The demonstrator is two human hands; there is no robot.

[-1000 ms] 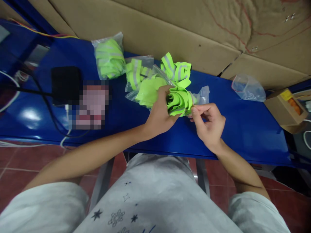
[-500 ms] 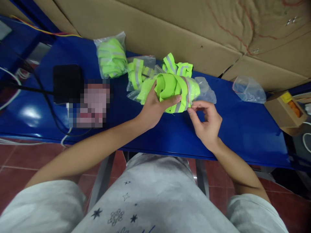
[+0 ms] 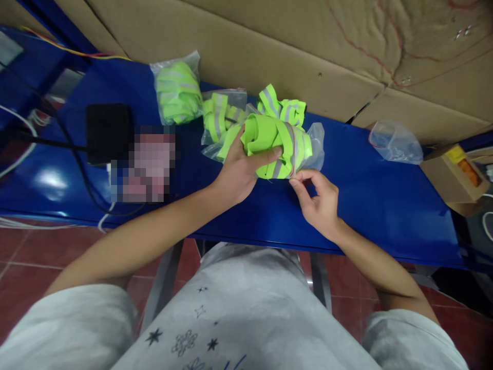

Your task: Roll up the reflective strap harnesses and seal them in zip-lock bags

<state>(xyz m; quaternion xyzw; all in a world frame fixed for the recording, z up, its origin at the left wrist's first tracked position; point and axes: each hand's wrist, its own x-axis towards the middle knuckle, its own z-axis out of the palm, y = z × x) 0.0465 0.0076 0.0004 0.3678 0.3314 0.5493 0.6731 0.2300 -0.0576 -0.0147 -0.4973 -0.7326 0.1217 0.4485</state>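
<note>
My left hand (image 3: 242,167) is wrapped round a bundle of neon-yellow reflective straps (image 3: 265,136), its thumb across the front. The bundle's right end sits inside a clear zip bag (image 3: 316,141) with a red line along its mouth. Between thumb and forefinger, my right hand (image 3: 318,198) pinches the lower edge of that bag's mouth. Just behind the bundle lie more loose reflective straps (image 3: 283,108). To its left is another clear bag with straps (image 3: 219,115), partly hidden by my left hand and the bundle.
A full bag of yellow straps (image 3: 177,92) stands at the back left of the blue table (image 3: 385,205). An empty-looking clear bag (image 3: 396,141) and a cardboard box (image 3: 450,174) are at right. A black box (image 3: 108,132) with cables is at left; cardboard (image 3: 269,51) lines the back.
My right hand has moved left and slightly down, drawing the bag's mouth further left over the bundle. My left hand keeps its hold, nearly in place.
</note>
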